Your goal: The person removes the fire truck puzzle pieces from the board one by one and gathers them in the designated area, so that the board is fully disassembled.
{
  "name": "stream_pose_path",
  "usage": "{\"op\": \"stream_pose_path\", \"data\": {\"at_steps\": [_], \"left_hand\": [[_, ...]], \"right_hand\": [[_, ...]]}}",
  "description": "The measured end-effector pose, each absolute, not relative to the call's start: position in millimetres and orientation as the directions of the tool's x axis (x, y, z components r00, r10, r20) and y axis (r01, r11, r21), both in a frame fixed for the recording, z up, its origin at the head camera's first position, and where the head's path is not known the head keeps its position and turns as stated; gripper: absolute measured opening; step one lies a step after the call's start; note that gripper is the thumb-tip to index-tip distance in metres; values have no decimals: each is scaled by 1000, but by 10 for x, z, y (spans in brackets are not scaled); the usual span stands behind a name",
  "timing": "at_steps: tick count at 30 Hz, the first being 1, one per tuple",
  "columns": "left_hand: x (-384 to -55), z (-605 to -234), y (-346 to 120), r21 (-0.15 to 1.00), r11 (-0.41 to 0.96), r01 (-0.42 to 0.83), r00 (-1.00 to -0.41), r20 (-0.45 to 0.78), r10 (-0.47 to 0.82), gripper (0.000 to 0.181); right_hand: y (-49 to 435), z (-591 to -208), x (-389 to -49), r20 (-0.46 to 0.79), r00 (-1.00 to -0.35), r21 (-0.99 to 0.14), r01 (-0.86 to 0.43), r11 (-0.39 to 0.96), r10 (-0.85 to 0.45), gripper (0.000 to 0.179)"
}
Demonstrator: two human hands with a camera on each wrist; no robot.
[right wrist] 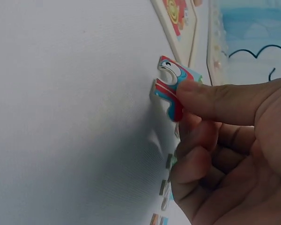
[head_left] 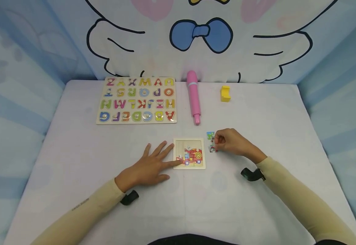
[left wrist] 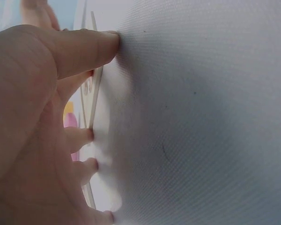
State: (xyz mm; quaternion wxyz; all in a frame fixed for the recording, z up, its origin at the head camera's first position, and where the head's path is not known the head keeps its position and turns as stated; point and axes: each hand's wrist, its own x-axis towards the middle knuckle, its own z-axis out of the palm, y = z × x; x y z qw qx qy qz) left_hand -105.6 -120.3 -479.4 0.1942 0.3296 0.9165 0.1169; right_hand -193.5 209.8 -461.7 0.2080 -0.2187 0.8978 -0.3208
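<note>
A small wooden jigsaw tray [head_left: 179, 147] lies in the middle of the table, partly filled with pieces of a red vehicle picture. My left hand [head_left: 149, 167] is spread flat beside it, the index fingertip on the pieces at the tray's lower left. Just right of the tray, my right hand [head_left: 233, 143] pinches a red and blue jigsaw piece [right wrist: 172, 70] between thumb and fingers. Loose jigsaw pieces [head_left: 210, 135] lie on the table by the right fingers, which partly cover them in the head view.
Behind the tray lies a wooden alphabet board [head_left: 136, 121] with coloured letters. To its right are a pink stick-shaped toy [head_left: 194, 95] and a small yellow block [head_left: 225, 94]. A printed curtain [head_left: 242, 64] hangs along the table's far edge.
</note>
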Motion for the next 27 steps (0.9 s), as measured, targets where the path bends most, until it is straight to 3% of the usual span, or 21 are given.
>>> {"op": "stream_pose_path", "data": {"at_steps": [11, 18, 22, 27], "left_hand": [[-1051, -4787, -1202, 347, 747, 567, -706, -263, 658, 64], [-1049, -4774, -1208, 341, 759, 555, -714, -274, 645, 65], [-1051, -4769, -1211, 338, 761, 554, -711, -284, 644, 64], [-1057, -4763, -1214, 348, 752, 561, -700, -286, 654, 64]], "right_hand": [[2016, -4703, -1783, -165, -870, -508, -329, 796, -464, 11], [1934, -4675, -1764, -104, -874, -492, -370, 788, -475, 17], [1768, -4633, -1749, -59, -820, -522, -461, 717, -570, 27], [1539, -4613, -1729, -110, -662, -493, -611, 619, -742, 38]]}}
